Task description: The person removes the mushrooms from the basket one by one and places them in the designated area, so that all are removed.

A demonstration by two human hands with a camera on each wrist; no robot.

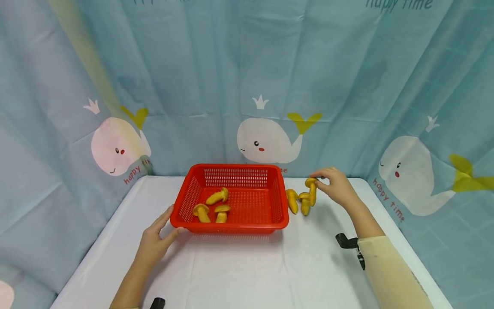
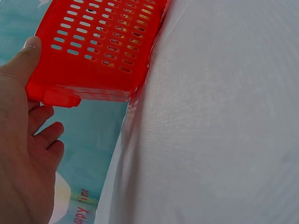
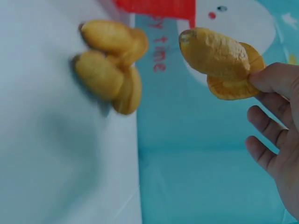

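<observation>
The right hand (image 1: 336,186) pinches a yellow toy mushroom (image 1: 311,189) by its cap between thumb and forefinger, the other fingers loosely spread, and holds it stem down just above the tabletop (image 1: 247,266) near the far right corner. The left hand (image 1: 156,240) lies with straight, relaxed fingers against the near left corner of the red slotted basket (image 1: 181,201), thumb pressed to its rim and gripping nothing. Two more toy mushrooms (image 1: 298,201) lie touching each other on the tabletop just beside the basket's right wall, close under the held one. The basket stands toward the far edge of the tabletop, about midway, and holds three toy mushrooms (image 1: 213,207) in its left half, two close to the near wall and one behind them. The blue curtain (image 1: 216,77) behind bears white whales and the words "happy time".
</observation>
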